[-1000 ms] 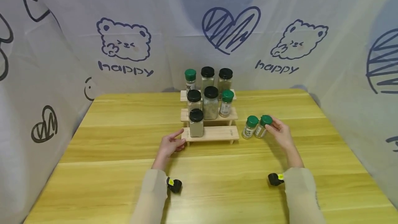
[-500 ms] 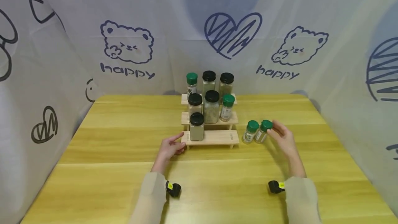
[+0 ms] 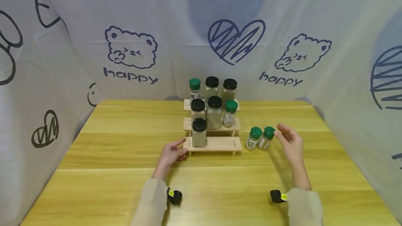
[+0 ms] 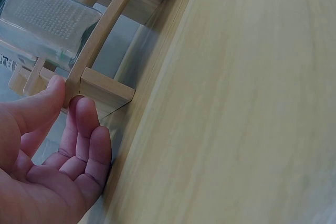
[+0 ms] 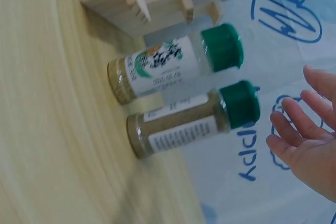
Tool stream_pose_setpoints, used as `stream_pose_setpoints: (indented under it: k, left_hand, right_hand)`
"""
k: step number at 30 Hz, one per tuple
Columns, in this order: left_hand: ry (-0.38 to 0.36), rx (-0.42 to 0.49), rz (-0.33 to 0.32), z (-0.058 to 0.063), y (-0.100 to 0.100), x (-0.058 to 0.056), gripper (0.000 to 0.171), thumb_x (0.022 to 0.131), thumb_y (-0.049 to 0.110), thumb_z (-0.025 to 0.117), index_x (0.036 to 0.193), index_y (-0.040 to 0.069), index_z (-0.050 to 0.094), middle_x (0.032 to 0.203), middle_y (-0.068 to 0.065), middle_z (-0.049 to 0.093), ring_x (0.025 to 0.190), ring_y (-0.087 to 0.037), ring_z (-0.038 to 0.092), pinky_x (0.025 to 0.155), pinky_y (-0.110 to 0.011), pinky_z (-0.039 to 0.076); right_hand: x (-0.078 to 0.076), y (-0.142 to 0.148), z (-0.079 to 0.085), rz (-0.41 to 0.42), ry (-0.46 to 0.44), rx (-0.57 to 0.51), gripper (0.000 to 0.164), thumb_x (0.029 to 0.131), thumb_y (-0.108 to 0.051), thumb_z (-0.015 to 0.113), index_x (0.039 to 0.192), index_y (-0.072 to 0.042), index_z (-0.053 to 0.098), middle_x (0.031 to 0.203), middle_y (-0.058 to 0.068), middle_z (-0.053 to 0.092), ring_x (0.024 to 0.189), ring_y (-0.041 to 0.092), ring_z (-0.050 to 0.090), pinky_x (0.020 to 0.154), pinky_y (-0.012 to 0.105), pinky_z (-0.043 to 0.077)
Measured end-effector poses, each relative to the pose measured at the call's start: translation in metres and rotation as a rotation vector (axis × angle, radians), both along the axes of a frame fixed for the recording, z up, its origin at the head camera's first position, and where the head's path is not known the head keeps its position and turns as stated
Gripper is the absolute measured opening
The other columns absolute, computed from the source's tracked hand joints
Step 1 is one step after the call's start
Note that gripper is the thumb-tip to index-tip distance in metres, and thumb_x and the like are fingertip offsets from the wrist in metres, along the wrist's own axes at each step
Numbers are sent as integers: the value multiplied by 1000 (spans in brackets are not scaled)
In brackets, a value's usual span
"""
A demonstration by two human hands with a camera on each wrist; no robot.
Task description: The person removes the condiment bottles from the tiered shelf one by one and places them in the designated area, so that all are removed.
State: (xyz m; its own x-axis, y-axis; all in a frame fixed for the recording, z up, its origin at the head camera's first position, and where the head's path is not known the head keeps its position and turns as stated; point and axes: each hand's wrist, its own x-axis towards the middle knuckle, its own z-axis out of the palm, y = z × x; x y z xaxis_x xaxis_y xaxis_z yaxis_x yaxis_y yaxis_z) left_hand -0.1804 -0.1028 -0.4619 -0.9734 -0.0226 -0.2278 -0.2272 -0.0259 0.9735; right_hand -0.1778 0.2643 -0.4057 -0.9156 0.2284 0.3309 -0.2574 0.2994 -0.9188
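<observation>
Just beyond the left fingertips, a wooden rack (image 3: 221,144) is standing, three stepped shelves high; the left hand (image 3: 170,155) is pinching the end of its lowest shelf between thumb and fingers. Close to that grip, a black-lidded jar (image 3: 199,138) is holding pale beige powder. Farther from the grip, the upper shelves are carrying more black-lidded jars (image 3: 214,116) and green-capped shakers (image 3: 229,116).

Across the rack from the left hand, the right hand (image 3: 291,145) is hanging loosely with bent, parted fingers and is gripping nothing. Next to its fingertips, one green-capped bottle (image 3: 264,142) is standing upright on the table (image 3: 220,198); just past it, nearer the rack, a second bottle (image 3: 251,142) is standing too.

The right wrist view is showing what the head view is leaving small: a gap between fingers and cap, brown powder filling the nearer bottle, and a coloured label covering much of the other, with yellowish-brown contents showing near its base. Only the left wrist view is revealing the thumb on the shelf's end clearly.
</observation>
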Motion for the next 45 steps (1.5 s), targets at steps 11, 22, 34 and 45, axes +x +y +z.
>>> stream_pose_setpoints:
  k: [11, 22, 34, 45]
  left_hand:
    - [-2, 25, -11, -7, 12, 5, 41, 80, -6, 61, 120, -3, 53, 76, -20, 64, 54, -13, 57, 53, -26, 50]
    - [-23, 37, -3, -9, 13, 2, 42, 80, -5, 61, 121, 1, 53, 75, -16, 64, 54, -12, 56, 55, -25, 50]
    - [-21, 6, -25, 1, -8, -2, 43, 82, -3, 61, 124, 1, 51, 80, -16, 65, 57, -13, 58, 57, -25, 50]
    - [-26, -3, -31, 1, -2, -2, 43, 82, -3, 60, 124, 1, 51, 82, -18, 65, 58, -13, 58, 57, -25, 50]
  right_hand:
    - [5, -7, -8, 122, 216, -115, 25, 80, -5, 67, 102, 6, 62, 98, 13, 63, 88, 13, 59, 77, 16, 46]
    - [17, -54, 18, 201, 142, -64, 21, 80, 13, 58, 100, 18, 54, 95, 20, 60, 87, 12, 58, 76, 16, 46]
    - [3, -113, 7, 351, 145, -181, 23, 80, 13, 58, 101, 20, 53, 99, 34, 53, 89, 17, 59, 78, 22, 48]
    - [0, -143, 8, 388, 63, -209, 31, 79, 8, 61, 107, 18, 52, 105, 35, 52, 96, 44, 51, 79, 22, 47]
